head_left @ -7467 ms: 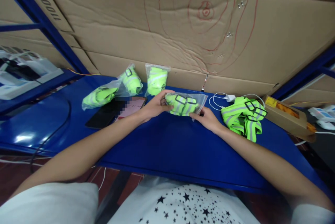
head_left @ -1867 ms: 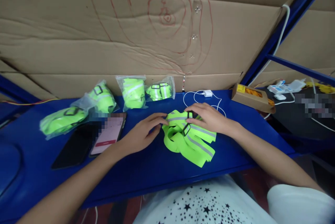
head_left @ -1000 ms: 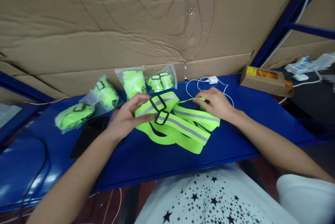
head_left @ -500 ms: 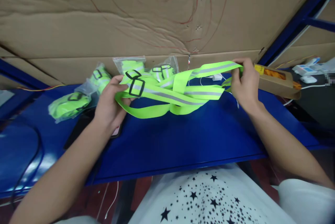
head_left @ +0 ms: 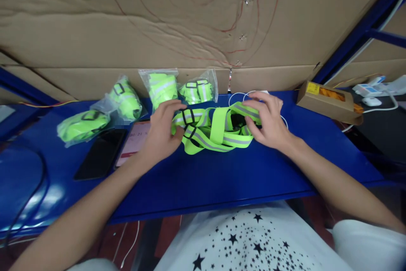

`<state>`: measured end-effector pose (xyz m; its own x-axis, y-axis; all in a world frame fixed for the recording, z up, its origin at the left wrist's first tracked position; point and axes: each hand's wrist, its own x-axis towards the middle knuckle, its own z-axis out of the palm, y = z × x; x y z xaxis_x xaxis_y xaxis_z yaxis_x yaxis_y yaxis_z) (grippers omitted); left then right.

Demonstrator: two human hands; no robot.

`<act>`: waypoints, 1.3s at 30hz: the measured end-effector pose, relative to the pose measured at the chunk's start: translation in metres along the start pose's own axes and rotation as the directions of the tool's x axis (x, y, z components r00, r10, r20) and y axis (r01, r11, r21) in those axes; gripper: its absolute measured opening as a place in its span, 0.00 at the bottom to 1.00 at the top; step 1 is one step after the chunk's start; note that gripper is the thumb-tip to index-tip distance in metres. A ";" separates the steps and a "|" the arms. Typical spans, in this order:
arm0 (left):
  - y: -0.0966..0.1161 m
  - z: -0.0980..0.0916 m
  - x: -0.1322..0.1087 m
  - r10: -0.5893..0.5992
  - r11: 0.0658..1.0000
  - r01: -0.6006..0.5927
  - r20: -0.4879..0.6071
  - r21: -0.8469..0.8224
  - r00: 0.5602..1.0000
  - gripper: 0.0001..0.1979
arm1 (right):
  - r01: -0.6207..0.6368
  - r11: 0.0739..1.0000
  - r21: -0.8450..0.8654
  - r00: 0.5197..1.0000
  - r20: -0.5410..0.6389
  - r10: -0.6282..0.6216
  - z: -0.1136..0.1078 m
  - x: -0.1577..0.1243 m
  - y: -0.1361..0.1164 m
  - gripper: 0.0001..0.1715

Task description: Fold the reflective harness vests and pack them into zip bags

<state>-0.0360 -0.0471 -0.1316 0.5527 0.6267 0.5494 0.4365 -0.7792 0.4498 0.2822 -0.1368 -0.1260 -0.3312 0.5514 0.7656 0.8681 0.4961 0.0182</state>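
A loose bundle of neon-yellow reflective straps (head_left: 217, 129) with grey stripes and black buckles lies folded on the blue table. My left hand (head_left: 166, 129) holds its left end beside the buckles, thumb below and fingers above. My right hand (head_left: 269, 121) pinches the right end, where the strap curls into a loop. Behind the bundle stand two clear zip bags of similar straps, a left bag (head_left: 163, 89) and a right bag (head_left: 197, 90). More bagged straps lie further left, one bag (head_left: 126, 101) behind another bag (head_left: 84, 125).
A black phone (head_left: 100, 154) and a phone with a lit pink screen (head_left: 131, 144) lie left of my left hand. At the right are a cardboard box (head_left: 330, 104) with orange contents and a white power strip (head_left: 369, 89). A cardboard wall (head_left: 127, 42) closes off the back.
The straps have been lowered onto the table and gathered into a shorter bundle. My hands have come closer together, the right one moving left and the left one moving right.
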 end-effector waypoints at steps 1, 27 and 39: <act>0.004 0.001 -0.001 0.063 0.995 -0.065 0.028 0.075 0.998 0.26 | 0.040 0.999 0.022 0.999 -0.027 -0.040 -0.002 0.000 -0.008 0.26; 0.009 0.000 -0.008 0.165 0.964 -0.239 0.433 0.120 0.886 0.30 | -0.239 0.961 -0.141 0.762 0.586 0.276 0.011 -0.009 0.016 0.19; 0.031 0.002 -0.009 0.216 0.969 -0.213 0.011 -0.123 0.976 0.19 | 0.274 0.960 0.052 0.954 0.117 -0.278 0.006 -0.006 -0.026 0.08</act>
<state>-0.0265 -0.0770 -0.1243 0.6419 0.4437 0.6254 0.2183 -0.8876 0.4056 0.2593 -0.1493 -0.1352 -0.6001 0.4661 0.6501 0.7238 0.6623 0.1934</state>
